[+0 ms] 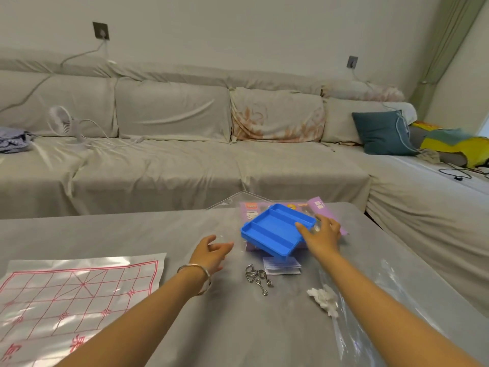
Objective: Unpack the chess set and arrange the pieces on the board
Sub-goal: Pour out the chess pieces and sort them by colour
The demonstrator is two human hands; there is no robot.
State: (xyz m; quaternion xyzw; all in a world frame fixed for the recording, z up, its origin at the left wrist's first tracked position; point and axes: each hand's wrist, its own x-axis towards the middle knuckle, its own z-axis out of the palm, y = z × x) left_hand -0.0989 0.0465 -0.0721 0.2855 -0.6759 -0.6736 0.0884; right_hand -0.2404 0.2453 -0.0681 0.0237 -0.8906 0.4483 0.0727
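A blue plastic tray [275, 231] with long empty compartments lies tilted on purple packaging [328, 215] and a clear plastic lid [232, 200] at the table's far side. My right hand [321, 235] touches the tray's right edge, fingers spread. My left hand [211, 251], wearing a silver bangle, hovers just left of the tray with relaxed fingers and holds nothing. The plastic board sheet [79, 295] with red grid lines lies flat at the near left. No chess pieces are visible.
Metal ring puzzles [258, 278] and a small paper slip [281, 266] lie in front of the tray. A crumpled tissue [324, 299] and a clear plastic bag [370, 300] sit to the right. A covered sofa [185, 154] runs behind the table.
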